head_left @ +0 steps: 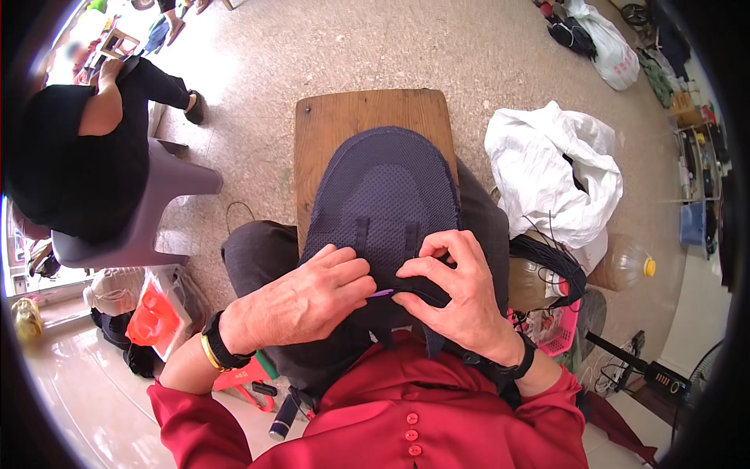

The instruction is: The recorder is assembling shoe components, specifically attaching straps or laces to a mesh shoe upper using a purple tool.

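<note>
A dark navy mesh fabric panel (383, 187), rounded at its far end, lies over a wooden board or bench top and my lap. Two short strap tabs are stitched on it. At its near edge, my left hand (324, 293) is closed, with a slim purple object (380, 293) showing from its fingers; most of it is hidden, so its kind is unclear. My right hand (457, 289) pinches the panel's dark near edge between thumb and forefinger, just right of the purple object. Pointed dark fabric ends hang below, against my red top.
Under the panel is the wooden bench top (328, 117). To the right are a white sack (547, 164), black cords (555, 262), a capped plastic jug (625, 263) and a pink basket (558, 332). Another person in black sits at left on a grey plastic stool (172, 195), near bags.
</note>
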Action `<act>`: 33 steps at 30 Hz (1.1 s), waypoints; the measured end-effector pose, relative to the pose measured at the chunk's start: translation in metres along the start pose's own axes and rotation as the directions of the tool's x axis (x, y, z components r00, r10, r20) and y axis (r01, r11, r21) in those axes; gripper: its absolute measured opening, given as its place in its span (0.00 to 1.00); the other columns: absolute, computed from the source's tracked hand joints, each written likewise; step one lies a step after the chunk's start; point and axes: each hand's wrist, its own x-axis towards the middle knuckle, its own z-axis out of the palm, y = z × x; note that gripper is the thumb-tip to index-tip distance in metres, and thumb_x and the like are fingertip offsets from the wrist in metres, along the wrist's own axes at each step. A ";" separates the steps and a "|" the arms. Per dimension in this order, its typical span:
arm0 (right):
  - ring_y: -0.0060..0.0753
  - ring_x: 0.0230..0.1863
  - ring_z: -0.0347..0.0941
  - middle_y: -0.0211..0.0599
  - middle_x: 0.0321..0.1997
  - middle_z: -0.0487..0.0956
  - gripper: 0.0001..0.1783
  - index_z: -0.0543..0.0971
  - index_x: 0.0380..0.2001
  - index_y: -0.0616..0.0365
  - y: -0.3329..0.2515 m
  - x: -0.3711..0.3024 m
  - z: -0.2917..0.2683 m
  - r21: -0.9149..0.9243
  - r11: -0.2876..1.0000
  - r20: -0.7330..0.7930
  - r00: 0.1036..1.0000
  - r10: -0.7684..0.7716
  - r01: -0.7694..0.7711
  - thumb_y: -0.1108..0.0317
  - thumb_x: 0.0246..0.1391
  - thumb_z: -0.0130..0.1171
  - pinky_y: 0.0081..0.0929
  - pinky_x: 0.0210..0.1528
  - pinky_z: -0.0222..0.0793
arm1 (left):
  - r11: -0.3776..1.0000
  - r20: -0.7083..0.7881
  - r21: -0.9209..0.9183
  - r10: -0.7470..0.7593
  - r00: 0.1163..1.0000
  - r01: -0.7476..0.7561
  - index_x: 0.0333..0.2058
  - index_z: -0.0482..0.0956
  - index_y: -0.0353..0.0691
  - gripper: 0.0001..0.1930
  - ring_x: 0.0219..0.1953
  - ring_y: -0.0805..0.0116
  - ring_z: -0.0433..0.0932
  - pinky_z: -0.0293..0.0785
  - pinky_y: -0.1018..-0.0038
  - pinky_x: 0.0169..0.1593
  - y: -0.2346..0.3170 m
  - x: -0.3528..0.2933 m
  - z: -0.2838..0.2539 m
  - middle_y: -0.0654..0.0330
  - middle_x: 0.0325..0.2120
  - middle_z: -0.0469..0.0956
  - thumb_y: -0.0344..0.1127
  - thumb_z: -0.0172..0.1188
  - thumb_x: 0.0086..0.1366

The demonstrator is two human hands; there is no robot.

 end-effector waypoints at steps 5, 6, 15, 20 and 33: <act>0.37 0.48 0.71 0.29 0.44 0.72 0.17 0.85 0.37 0.46 -0.001 -0.001 0.001 -0.010 1.000 -0.021 1.000 -0.016 0.015 0.65 0.42 0.79 0.38 0.53 0.68 | 0.994 -0.114 -0.110 -0.037 0.993 0.024 0.37 0.74 0.33 0.08 0.40 0.50 0.73 0.71 0.60 0.45 0.005 -0.008 0.007 0.53 0.34 0.70 0.25 0.64 0.63; 0.37 0.48 0.71 0.29 0.44 0.72 0.17 0.85 0.37 0.46 -0.001 -0.001 0.001 -0.010 1.000 -0.027 0.999 -0.018 0.017 0.65 0.42 0.79 0.39 0.53 0.68 | 0.984 -0.163 -0.174 -0.071 0.984 0.042 0.37 0.74 0.32 0.08 0.40 0.48 0.74 0.72 0.59 0.44 0.007 -0.009 0.009 0.52 0.34 0.70 0.24 0.64 0.63; 0.41 0.50 0.73 0.31 0.47 0.78 0.18 0.84 0.38 0.53 -0.008 0.001 0.003 -0.051 0.966 -0.098 0.962 -0.256 0.252 0.70 0.41 0.78 0.40 0.54 0.70 | 0.972 -0.299 -0.228 -0.133 0.945 0.064 0.36 0.72 0.32 0.08 0.36 0.46 0.75 0.73 0.57 0.39 0.019 -0.011 0.023 0.50 0.31 0.70 0.23 0.64 0.63; 0.41 0.48 0.75 0.34 0.45 0.78 0.15 0.83 0.39 0.57 -0.005 0.005 0.008 -0.127 0.891 -0.068 0.892 -0.447 0.436 0.76 0.45 0.72 0.38 0.50 0.74 | 0.978 -0.306 -0.195 -0.139 0.942 0.081 0.35 0.75 0.31 0.07 0.38 0.50 0.78 0.76 0.61 0.41 0.022 -0.012 0.023 0.52 0.34 0.76 0.21 0.66 0.63; 0.49 0.43 0.77 0.43 0.38 0.77 0.10 0.77 0.32 0.63 -0.002 0.017 0.004 0.091 0.964 -0.016 0.969 -0.248 0.249 0.79 0.48 0.69 0.39 0.45 0.75 | 0.976 -0.660 -0.016 -0.172 0.731 0.216 0.37 0.72 0.34 0.20 0.36 0.49 0.77 0.77 0.61 0.41 0.046 -0.014 0.051 0.51 0.38 0.77 0.25 0.77 0.52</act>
